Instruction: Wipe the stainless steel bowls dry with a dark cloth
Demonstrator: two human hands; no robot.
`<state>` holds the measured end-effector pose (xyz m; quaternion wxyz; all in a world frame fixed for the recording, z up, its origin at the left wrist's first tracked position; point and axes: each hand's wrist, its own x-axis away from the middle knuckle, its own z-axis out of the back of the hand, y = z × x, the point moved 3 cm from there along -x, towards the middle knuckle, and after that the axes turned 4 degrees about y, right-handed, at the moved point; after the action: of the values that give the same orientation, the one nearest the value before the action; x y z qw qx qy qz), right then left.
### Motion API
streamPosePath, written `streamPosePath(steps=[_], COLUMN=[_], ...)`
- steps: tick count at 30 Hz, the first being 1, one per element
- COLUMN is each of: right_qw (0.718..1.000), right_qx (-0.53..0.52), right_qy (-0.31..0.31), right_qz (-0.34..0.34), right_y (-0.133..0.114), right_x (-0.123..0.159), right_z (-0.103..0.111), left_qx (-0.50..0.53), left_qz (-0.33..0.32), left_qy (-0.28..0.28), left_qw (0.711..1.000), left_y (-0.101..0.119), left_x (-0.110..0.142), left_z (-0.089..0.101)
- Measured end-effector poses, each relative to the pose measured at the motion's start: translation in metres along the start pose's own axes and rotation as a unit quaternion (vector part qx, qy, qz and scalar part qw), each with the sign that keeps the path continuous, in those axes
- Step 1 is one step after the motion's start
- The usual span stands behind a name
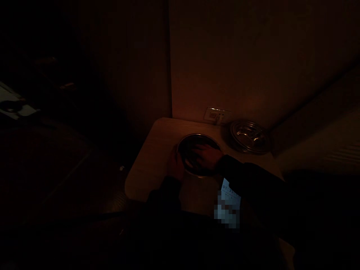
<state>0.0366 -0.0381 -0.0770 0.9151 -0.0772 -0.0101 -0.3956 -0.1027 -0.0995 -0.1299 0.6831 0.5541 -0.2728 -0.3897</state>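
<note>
In very dim light, a round metal bowl rests on a light wooden table. My left hand grips it from the left, with the thumb up by the rim and the other fingers along the outer wall. My right hand reaches into the bowl from the right, its fingers stretched out over dark contents. What the contents are is too dark to make out. Part of the inside is hidden by the right hand.
A stack of shiny metal plates with compartments stands at the table's back right corner. A wall socket with something plugged in sits behind. A lit phone lies below my right sleeve. The table's rounded left edge borders dark floor.
</note>
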Motion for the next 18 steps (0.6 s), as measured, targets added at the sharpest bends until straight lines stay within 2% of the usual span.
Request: streamPosePath(steps=[5,9,12,18], right_qw=[1.0,0.996,0.992,0.999], right_qx=[0.011,0.004,-0.002,0.001], right_qy=[-0.007,-0.047,-0.061,-0.005], right_qz=[0.002,0.081,0.115,0.044], right_y=[-0.013,-0.03,-0.031,-0.014], right_x=[-0.015,-0.007,-0.001,-0.024], right_z=[-0.011,-0.007,-0.004,-0.006], left_qx=[0.001,0.003,0.006,0.0], left_qz=[0.009,0.019,0.02,0.014], left_qy=[0.012,0.028,0.026,0.01], left_qw=[1.0,0.999,0.999,1.0], left_y=[0.001,0.003,0.004,0.006], left_x=[-0.001,0.0,0.0,0.0], left_z=[0.001,0.003,0.004,0.004])
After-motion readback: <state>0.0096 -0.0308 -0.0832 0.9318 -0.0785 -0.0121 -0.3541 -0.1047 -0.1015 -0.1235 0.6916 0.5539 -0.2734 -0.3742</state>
